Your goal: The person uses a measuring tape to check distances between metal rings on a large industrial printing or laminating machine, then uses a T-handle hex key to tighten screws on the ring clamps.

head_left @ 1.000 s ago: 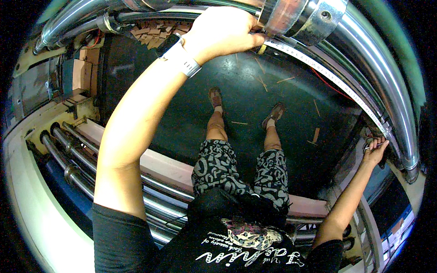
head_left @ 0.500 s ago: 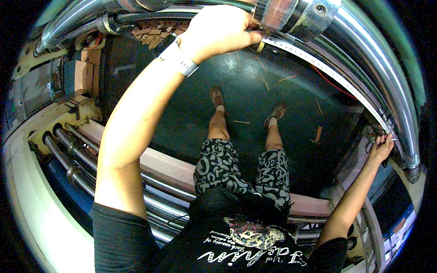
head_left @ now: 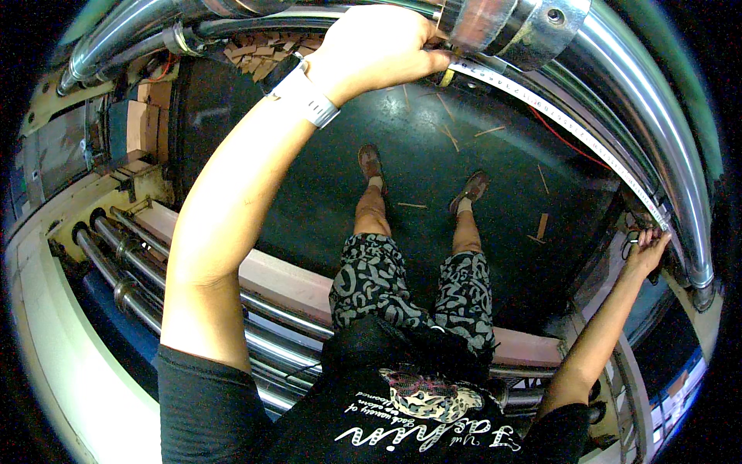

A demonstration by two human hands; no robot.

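Note:
A white measuring tape [head_left: 576, 131] with dark markings stretches in a bowed line beside a long shiny metal roller [head_left: 645, 108]. My left hand [head_left: 382, 50], with a pale band on the wrist, is closed at the tape's upper left end, thumb and finger pressed together just under a dark metal collar [head_left: 553, 15]. Down at the far right, my right hand [head_left: 648, 246] pinches the tape's other end next to the roller. A dark looped thing [head_left: 630, 247] shows by its fingers; its kind is too small to make out.
Behind the tape runs a thinner bar, and a red cable [head_left: 568, 139] hangs below it. Cardboard scraps [head_left: 267, 54] are heaped at the upper left. Thin strips [head_left: 489, 131] lie on the dark floor around my feet. Several metal rollers [head_left: 286, 356] cross beside my body.
My right hand's fingers have shifted slightly at the tape's end. The left hand stays in nearly the same place, and the tape remains stretched along the roller.

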